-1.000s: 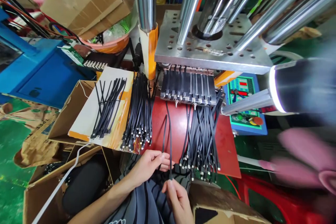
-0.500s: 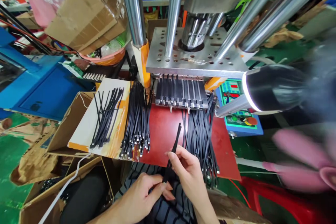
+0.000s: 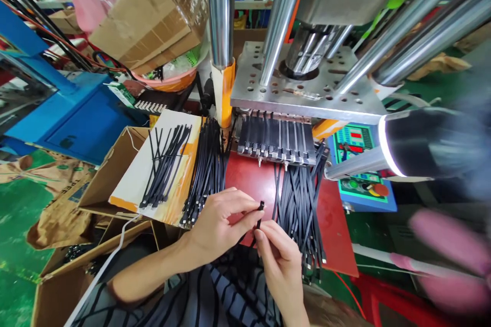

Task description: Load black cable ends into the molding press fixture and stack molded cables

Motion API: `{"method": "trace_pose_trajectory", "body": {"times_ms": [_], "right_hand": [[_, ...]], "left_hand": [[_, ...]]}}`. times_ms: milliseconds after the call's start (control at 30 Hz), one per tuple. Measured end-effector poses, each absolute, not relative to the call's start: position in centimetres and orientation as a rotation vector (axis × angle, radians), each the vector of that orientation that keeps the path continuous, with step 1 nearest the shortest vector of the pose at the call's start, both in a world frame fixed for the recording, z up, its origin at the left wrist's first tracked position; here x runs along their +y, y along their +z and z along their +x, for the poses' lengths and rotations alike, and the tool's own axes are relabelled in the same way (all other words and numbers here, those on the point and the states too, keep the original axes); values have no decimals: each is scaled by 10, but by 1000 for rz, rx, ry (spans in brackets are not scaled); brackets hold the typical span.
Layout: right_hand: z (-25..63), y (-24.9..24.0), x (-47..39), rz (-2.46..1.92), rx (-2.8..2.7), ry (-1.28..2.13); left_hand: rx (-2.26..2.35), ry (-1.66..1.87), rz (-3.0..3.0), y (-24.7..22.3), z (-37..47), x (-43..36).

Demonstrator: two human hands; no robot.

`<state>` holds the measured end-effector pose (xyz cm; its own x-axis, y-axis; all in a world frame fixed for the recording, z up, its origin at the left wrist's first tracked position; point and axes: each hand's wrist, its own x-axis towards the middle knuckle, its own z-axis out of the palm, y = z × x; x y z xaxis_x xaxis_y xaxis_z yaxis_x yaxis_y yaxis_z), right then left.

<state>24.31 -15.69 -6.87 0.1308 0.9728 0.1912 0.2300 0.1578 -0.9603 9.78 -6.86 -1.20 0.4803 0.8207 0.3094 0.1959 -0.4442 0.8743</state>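
Both hands hold a short flat black cable (image 3: 259, 223) above the lap, near the front edge of the red board. My left hand (image 3: 224, 219) pinches it close to its upper end between thumb and index finger. Just below, my right hand (image 3: 279, 253) has its thumb and fingers closed on the same cable; the lower part is mostly hidden. Beside the right hand lies a pile of black flat cables (image 3: 301, 209) with metal-tipped plugs. Another bundle of black cables (image 3: 207, 163) is partly behind the left hand.
Under the press plate (image 3: 307, 97), a metal fixture (image 3: 276, 156) holds a row of black cables. More cables (image 3: 166, 163) lie on a white carton (image 3: 128, 176) at left. A round lamp (image 3: 406, 143), control box (image 3: 358, 161) and blurred pink fan (image 3: 452, 250) stand at right.
My left hand has risen from the cable's lower end to its upper end, above my right hand. The right hand keeps its pinch, slightly lower. The camera view has shifted a little.
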Motion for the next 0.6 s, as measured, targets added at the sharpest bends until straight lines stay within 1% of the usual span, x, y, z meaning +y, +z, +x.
{"method": "trace_pose_trajectory", "body": {"times_ms": [133,233,333,467,600], "right_hand": [[255,-72,-156,-1333,-1278,799],[268,-72,-156,-1226,-1268,904],[274,-71,-156,-1096,-1275,990],[268,-71,-153,-1180,-1345,878],[255,-67,-144,-1246,-1457,738]], "left_hand": [[857,905,1787,-10,93,-66],[867,836,1613,-7,91,-64],[777,769,1373,-6,90,-61],[658,728,1160,-7,92,-54],[657,780,1246,-7,93,-47]]}}
